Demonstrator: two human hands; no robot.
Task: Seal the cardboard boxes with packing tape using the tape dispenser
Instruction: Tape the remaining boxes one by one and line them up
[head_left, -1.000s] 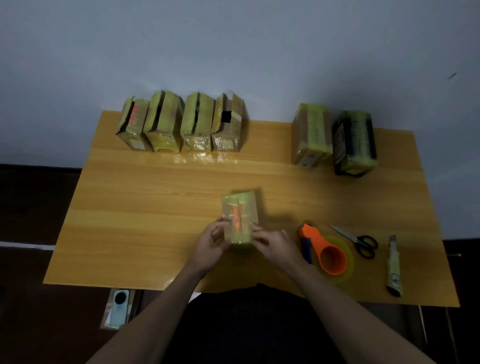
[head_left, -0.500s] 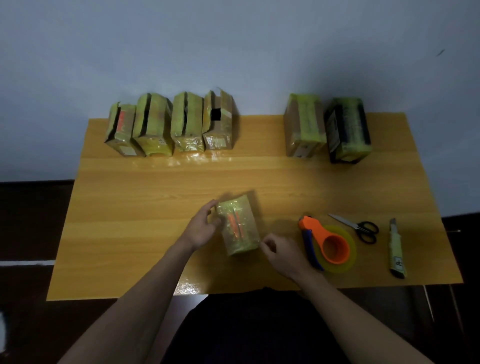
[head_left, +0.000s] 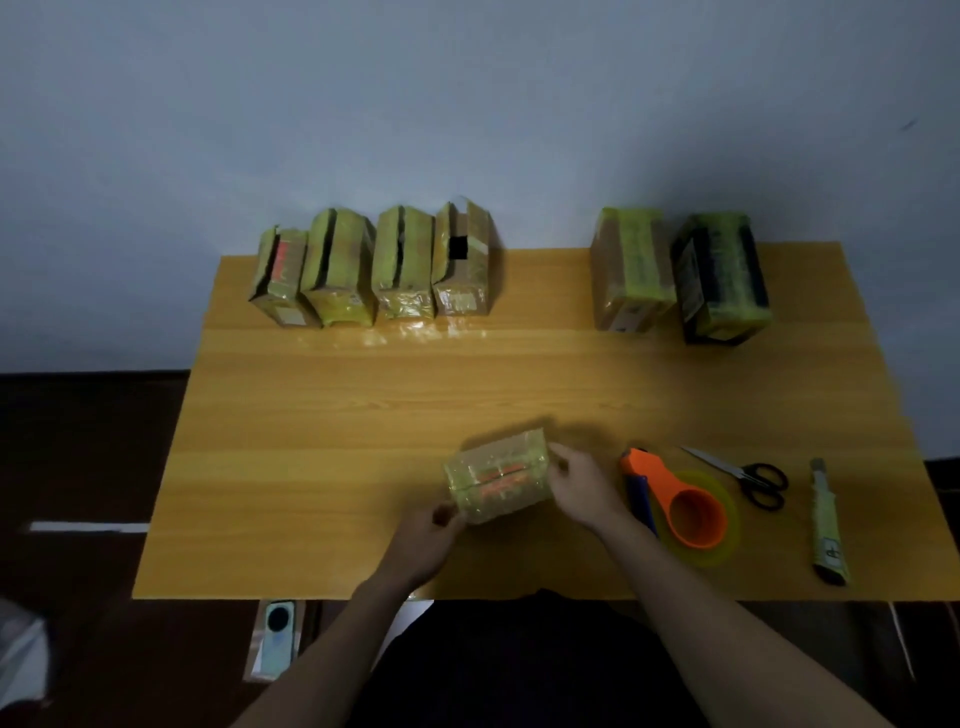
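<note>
- Near the table's (head_left: 322, 415) front edge, a small tape-wrapped cardboard box (head_left: 497, 475) lies on its side, blurred; its contents are hidden.
- Left hand (head_left: 426, 540) grips its near-left corner; right hand (head_left: 582, 488) grasps its right end.
- Just right lies the orange tape dispenser (head_left: 675, 501), then scissors (head_left: 748, 475) and a utility knife (head_left: 827, 522).
- Four slit-topped boxes (head_left: 374, 270) line the back left, two taped boxes (head_left: 675, 275) the back right.
</note>
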